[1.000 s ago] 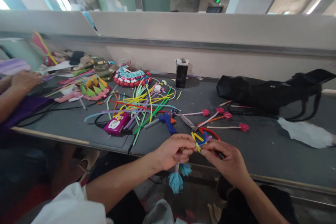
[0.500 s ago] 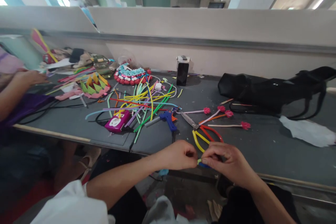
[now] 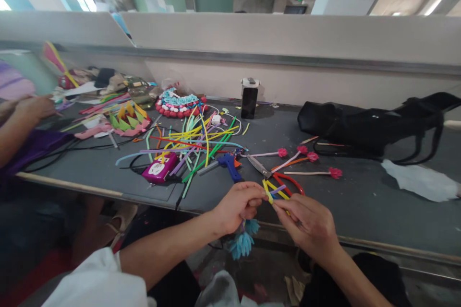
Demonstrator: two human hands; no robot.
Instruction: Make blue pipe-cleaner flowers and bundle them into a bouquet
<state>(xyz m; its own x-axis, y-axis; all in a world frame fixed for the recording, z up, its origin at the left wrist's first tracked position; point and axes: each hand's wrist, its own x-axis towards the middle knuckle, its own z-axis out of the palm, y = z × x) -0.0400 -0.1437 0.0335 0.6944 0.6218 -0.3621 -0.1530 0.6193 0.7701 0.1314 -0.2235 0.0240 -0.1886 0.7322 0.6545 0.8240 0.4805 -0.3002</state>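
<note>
Just over the table's front edge, my left hand [image 3: 243, 204] is closed around the stems of a small bunch of blue fluffy flowers [image 3: 242, 244], which hang upside down below it. The stem ends, one purple [image 3: 279, 189] and one blue, stick out to the right between my hands. My right hand [image 3: 311, 223] pinches a yellow strip [image 3: 269, 195] at these stems; my left fingertips touch it too. Directly beyond lie scissors [image 3: 259, 167] with red and yellow handles, partly hidden by my right hand. A blue glue gun [image 3: 230, 165] lies to their left.
Loose coloured stems [image 3: 201, 139] are heaped at centre-left, beside a magenta box [image 3: 160, 169]. Pink-tipped stems [image 3: 334, 172] lie right of the scissors. A phone [image 3: 249, 102] stands near the partition. A black bag [image 3: 345, 127] and white paper [image 3: 419, 180] are right. Another person's hands [image 3: 34, 108] work at left.
Both hands have risen slightly, and my left has turned. The blue flowers now show below it, and the yellow strip and purple stem end have come into view.
</note>
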